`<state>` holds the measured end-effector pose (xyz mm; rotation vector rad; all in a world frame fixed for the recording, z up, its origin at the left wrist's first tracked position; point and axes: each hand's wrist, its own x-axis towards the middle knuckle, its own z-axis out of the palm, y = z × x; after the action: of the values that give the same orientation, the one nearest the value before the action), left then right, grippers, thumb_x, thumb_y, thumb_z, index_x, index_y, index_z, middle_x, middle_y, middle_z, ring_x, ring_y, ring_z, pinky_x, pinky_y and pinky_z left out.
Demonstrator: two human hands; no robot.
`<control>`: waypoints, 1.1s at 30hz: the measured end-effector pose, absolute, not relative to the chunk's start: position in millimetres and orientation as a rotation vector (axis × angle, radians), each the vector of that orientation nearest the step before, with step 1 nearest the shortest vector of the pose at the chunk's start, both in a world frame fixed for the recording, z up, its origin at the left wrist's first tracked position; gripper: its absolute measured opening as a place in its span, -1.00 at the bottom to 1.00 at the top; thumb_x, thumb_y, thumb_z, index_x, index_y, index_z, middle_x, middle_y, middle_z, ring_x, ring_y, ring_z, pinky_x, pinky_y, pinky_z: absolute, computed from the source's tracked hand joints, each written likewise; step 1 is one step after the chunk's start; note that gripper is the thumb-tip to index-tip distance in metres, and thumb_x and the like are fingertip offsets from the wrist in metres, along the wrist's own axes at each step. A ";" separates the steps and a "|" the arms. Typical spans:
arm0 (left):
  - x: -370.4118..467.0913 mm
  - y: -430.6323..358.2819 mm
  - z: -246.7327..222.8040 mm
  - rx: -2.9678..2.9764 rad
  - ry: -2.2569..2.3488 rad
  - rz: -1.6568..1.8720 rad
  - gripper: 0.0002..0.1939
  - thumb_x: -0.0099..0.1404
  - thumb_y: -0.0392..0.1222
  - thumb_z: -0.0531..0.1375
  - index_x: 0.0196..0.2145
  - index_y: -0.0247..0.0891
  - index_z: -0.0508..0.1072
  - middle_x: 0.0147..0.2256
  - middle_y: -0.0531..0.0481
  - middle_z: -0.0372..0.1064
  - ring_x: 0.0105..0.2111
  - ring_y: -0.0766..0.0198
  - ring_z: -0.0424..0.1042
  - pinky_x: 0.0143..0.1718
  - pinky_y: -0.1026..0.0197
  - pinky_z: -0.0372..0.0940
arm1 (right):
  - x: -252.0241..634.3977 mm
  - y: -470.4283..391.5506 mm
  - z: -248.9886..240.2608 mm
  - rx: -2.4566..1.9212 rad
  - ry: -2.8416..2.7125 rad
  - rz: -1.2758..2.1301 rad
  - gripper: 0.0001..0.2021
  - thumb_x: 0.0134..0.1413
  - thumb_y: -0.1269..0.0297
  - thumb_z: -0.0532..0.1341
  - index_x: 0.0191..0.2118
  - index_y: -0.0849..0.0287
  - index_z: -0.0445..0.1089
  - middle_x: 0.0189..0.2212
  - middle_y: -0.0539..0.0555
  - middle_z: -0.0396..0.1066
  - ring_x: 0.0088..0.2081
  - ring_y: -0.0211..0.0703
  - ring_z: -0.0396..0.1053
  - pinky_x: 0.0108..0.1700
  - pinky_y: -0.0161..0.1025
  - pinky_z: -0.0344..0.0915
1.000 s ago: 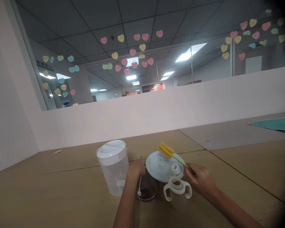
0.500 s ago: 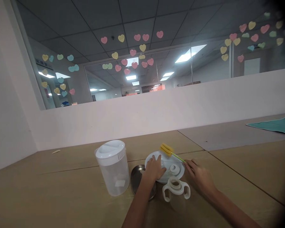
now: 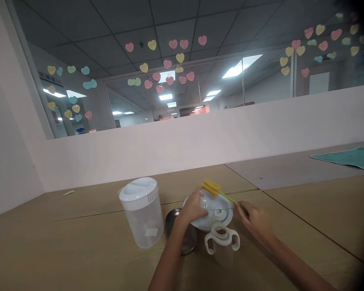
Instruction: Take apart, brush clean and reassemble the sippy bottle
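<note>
My right hand (image 3: 255, 220) grips the green handle of a bottle brush (image 3: 211, 188), whose yellow sponge head points left over the far rim of a white plate (image 3: 210, 226). At the plate's left side, my left hand (image 3: 192, 207) curves its thumb and fingers around a clear, rounded cap (image 3: 204, 203). A white ring-shaped piece (image 3: 220, 214) lies on the plate near the right side. Just in front of the plate stands a clear baby bottle (image 3: 223, 252), uncapped, with two white side handles. My left forearm partly covers a round metal tray (image 3: 189, 240).
A translucent plastic pitcher (image 3: 145, 226) with a white lid stands left of the metal tray. A teal cloth (image 3: 352, 157) lies at the far right of the wooden table (image 3: 79, 250). Behind runs a white wall (image 3: 170, 145) below a window.
My left hand has gone from fingers spread over the plate to curling around the clear cap, lifting slightly. My right hand keeps holding the brush. The view has shifted slightly.
</note>
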<state>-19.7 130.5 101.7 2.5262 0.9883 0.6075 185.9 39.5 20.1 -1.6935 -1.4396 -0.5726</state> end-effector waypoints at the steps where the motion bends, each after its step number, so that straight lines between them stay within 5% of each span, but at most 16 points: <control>1: -22.6 128.4 109.2 2.408 0.894 0.724 -0.06 -0.13 -0.34 0.32 0.17 -0.21 -0.02 -0.01 -0.11 0.23 -0.10 0.21 0.31 -0.11 0.22 0.25 | 185.6 38.4 21.4 -1.666 -1.442 -0.572 -0.54 0.22 0.03 -0.11 -0.40 0.15 0.43 -0.55 0.06 0.45 -0.56 -0.21 0.36 -0.56 -0.34 0.02; 7: -39.8 116.4 143.8 1.876 0.653 1.071 -0.32 0.00 -0.27 0.21 0.09 -0.19 0.10 -0.03 -0.11 0.16 -0.10 0.23 0.31 -0.23 0.28 0.28 | 183.3 33.6 23.3 -1.391 -1.477 -0.698 -0.61 0.21 0.12 -0.02 -0.45 0.21 0.43 -0.69 -0.01 0.35 -0.68 -0.35 0.23 -0.57 -0.39 0.01; 13: -34.8 103.6 146.1 1.989 0.645 1.079 -0.69 0.20 -0.14 0.07 -0.11 -0.23 0.36 -0.13 -0.05 0.31 -0.19 0.29 0.34 -0.21 0.30 0.28 | 179.8 30.2 20.1 -1.159 -1.487 -0.838 -0.72 0.16 0.28 0.09 -0.49 0.25 0.41 -0.70 -0.03 0.30 -0.66 -0.40 0.19 -0.51 -0.40 0.06; 18: -20.9 91.4 140.7 2.066 0.770 0.947 -0.48 0.30 0.15 -0.15 -0.33 -0.32 0.39 -0.53 0.04 0.32 -0.61 0.38 0.31 -0.58 0.35 0.19 | 183.9 27.2 19.1 -1.079 -1.502 -0.930 -0.79 0.15 0.34 0.11 -0.46 0.25 0.40 -0.64 -0.01 0.36 -0.61 -0.39 0.26 -0.47 -0.39 0.10; 21: -31.0 94.0 144.3 2.233 0.935 0.827 -0.43 0.28 0.21 -0.15 -0.38 -0.32 0.40 -0.58 0.04 0.33 -0.70 0.39 0.27 -0.63 0.34 0.11 | 188.6 27.4 21.1 -1.047 -1.553 -1.038 -0.80 0.14 0.34 0.13 -0.46 0.24 0.40 -0.62 0.00 0.39 -0.59 -0.38 0.26 -0.46 -0.38 0.09; 25: -59.5 100.8 155.4 2.510 1.142 0.726 -0.51 0.22 0.18 -0.01 -0.19 -0.28 0.41 -0.39 -0.04 0.45 -0.41 0.24 0.42 -0.42 0.31 0.21 | 188.9 31.0 21.1 -1.086 -1.647 -1.066 -0.82 0.11 0.30 0.18 -0.49 0.21 0.39 -0.63 -0.02 0.38 -0.57 -0.37 0.26 -0.45 -0.36 0.05; 29: -80.1 104.7 160.8 2.615 1.400 0.499 -0.33 0.16 0.01 0.15 0.16 -0.30 0.10 -0.18 -0.11 0.44 -0.14 0.17 0.39 -0.20 0.28 0.22 | 185.8 35.0 18.4 -1.117 -1.667 -1.001 -0.81 0.11 0.30 0.17 -0.48 0.21 0.40 -0.62 0.00 0.38 -0.57 -0.35 0.28 -0.44 -0.36 0.06; 33: -87.0 113.3 154.8 2.648 1.696 0.235 -0.45 0.02 -0.26 0.26 0.01 -0.31 0.31 -0.08 -0.20 0.39 -0.04 0.08 0.35 -0.13 0.26 0.22 | 188.5 36.1 19.8 -1.180 -1.519 -0.998 -0.74 0.15 0.26 0.13 -0.51 0.23 0.39 -0.67 -0.02 0.36 -0.63 -0.37 0.25 -0.49 -0.37 0.05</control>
<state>-87.0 113.3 154.8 2.6482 1.6959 0.2354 188.5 36.1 19.8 -1.1802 -1.5190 -0.9976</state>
